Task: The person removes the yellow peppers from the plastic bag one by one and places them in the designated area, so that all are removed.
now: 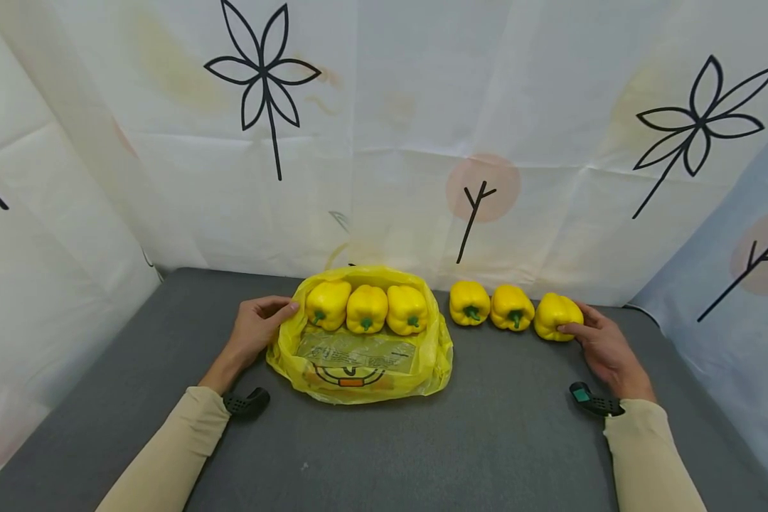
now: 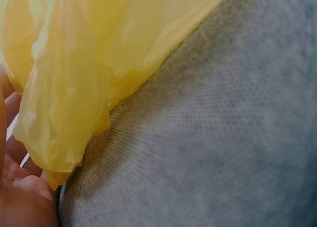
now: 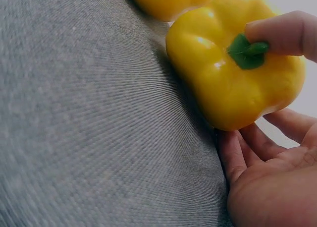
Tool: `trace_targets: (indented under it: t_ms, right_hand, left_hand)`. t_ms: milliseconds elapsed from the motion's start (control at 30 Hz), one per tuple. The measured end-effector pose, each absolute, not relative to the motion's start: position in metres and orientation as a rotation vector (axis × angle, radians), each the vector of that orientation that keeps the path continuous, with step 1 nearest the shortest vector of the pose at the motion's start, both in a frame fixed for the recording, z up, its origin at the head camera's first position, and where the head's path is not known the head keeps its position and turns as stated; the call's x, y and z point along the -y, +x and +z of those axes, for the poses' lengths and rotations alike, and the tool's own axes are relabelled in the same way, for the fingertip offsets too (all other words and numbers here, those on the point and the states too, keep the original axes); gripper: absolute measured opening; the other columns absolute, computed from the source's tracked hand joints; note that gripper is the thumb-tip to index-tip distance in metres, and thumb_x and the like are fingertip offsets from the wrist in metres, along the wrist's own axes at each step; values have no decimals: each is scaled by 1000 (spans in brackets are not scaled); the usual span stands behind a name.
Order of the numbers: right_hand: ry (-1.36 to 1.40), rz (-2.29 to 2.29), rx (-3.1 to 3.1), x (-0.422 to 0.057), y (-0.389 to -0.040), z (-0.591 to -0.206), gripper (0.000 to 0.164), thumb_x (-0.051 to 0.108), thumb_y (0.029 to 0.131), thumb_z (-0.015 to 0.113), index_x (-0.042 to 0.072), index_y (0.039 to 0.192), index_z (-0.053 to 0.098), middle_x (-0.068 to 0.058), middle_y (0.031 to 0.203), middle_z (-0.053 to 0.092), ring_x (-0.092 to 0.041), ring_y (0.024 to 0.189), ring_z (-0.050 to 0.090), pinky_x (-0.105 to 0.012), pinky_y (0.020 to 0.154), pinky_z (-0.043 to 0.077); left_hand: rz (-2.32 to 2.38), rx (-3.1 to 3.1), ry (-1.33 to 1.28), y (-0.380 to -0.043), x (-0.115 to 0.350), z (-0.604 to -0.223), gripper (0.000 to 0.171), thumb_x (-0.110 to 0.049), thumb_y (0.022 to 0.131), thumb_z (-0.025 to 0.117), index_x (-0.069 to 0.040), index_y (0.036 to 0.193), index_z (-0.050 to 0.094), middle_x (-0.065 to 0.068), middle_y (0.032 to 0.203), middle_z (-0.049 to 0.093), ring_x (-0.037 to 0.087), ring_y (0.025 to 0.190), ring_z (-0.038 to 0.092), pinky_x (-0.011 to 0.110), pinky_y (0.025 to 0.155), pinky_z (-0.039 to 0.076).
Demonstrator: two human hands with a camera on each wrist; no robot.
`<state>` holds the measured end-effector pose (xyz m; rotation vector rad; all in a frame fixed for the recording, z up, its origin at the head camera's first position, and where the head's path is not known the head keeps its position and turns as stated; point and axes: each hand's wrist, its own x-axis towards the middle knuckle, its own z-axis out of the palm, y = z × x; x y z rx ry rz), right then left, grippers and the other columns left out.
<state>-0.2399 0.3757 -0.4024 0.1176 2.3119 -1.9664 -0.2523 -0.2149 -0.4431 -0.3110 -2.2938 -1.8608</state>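
A yellow plastic bag (image 1: 358,387) lies with its mouth spread wide, and three yellow bell peppers (image 1: 367,310) sit in a row inside it. My left hand (image 1: 256,327) pinches the bag's left rim; in the left wrist view, folds of the bag (image 2: 74,88) hide part of the fingers. To the right of the bag stands another row of three yellow peppers. My right hand (image 1: 608,348) grips the rightmost bell pepper (image 1: 555,316). In the right wrist view its thumb presses beside the green stem (image 3: 247,51), with the other fingers at the pepper's far side.
Two more bell peppers (image 1: 469,302) stand between the bag and the held one, close together. All rest on a dark grey table (image 1: 486,441). A white patterned cloth (image 1: 390,142) hangs behind the table's back edge. Each wrist wears a black band.
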Motion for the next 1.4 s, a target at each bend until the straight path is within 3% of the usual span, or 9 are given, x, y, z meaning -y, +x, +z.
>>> trace_targets:
  t_ms: [200, 500, 700, 967, 1400]
  right_hand:
    - [127, -2000, -2258, -375, -241, -403, 87, 16, 102, 64, 7, 164, 4, -6, 155, 25, -23, 137, 27, -31, 116, 24]
    - [121, -1981, -2280, -374, -242, -404, 83, 18, 104, 60, 0, 162, 4, -9, 154, 25, -21, 138, 26, -32, 118, 20]
    - [101, -1966, -2317, -374, -243, -406, 72, 20, 107, 55, -3, 161, 12, 4, 139, 36, -18, 131, 32, -33, 116, 21]
    - [114, -1975, -2312, -372, -244, -406, 72, 18, 107, 53, -3, 161, 10, -3, 147, 31, -20, 134, 29, -35, 120, 18]
    - [57, -1999, -2292, -375, -240, -406, 74, 20, 106, 58, -2, 161, 14, 5, 137, 39, -18, 132, 32, -31, 116, 22]
  left_hand:
    - [-1871, 2294, -295, -251, 214, -442, 32, -18, 99, 69, 7, 119, 71, -10, 99, 71, 7, 89, 67, 22, 75, 57]
    - [-1872, 2293, -302, -253, 215, -444, 30, -11, 100, 67, 12, 119, 69, -12, 97, 71, 5, 87, 67, 21, 74, 57]
    - [-1870, 2294, -288, -251, 215, -441, 33, -18, 99, 69, 8, 119, 71, -11, 98, 71, 7, 89, 67, 22, 76, 57]
    - [-1877, 2279, -300, -251, 215, -442, 35, -20, 99, 71, 8, 119, 71, -10, 99, 72, 8, 90, 67, 22, 76, 57]
    - [-1879, 2298, -299, -245, 211, -433, 31, -12, 100, 68, 11, 120, 69, -11, 98, 71, 6, 89, 66, 21, 76, 56]
